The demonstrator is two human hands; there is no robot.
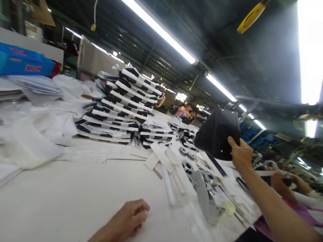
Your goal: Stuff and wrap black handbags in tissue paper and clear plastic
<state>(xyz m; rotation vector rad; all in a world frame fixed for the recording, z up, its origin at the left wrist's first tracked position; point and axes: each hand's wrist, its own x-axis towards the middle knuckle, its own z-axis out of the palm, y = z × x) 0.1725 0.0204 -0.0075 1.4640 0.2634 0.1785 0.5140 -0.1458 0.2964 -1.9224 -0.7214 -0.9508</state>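
My right hand (241,155) grips the edge of a black bag (217,134), raised above the right side of the white table, with small gold-coloured studs along its edge. My left hand (130,216) is low over the bare table front, fingers loosely curled and apart with nothing in them. Between the hands lie white strips (164,158), rolls of tape (187,166) and a grey tape dispenser (202,191). Beyond them rises a tall stack of black bags with white padding strips (123,104), and a lower stack (156,132) stands beside it.
Crumpled white wrapping (37,134) covers the table's left side. A blue box (25,60) sits behind it on papers. Another person's arm (280,181) is close at the right. A person in pink (183,112) is farther back. A yellow fitting (251,17) hangs overhead.
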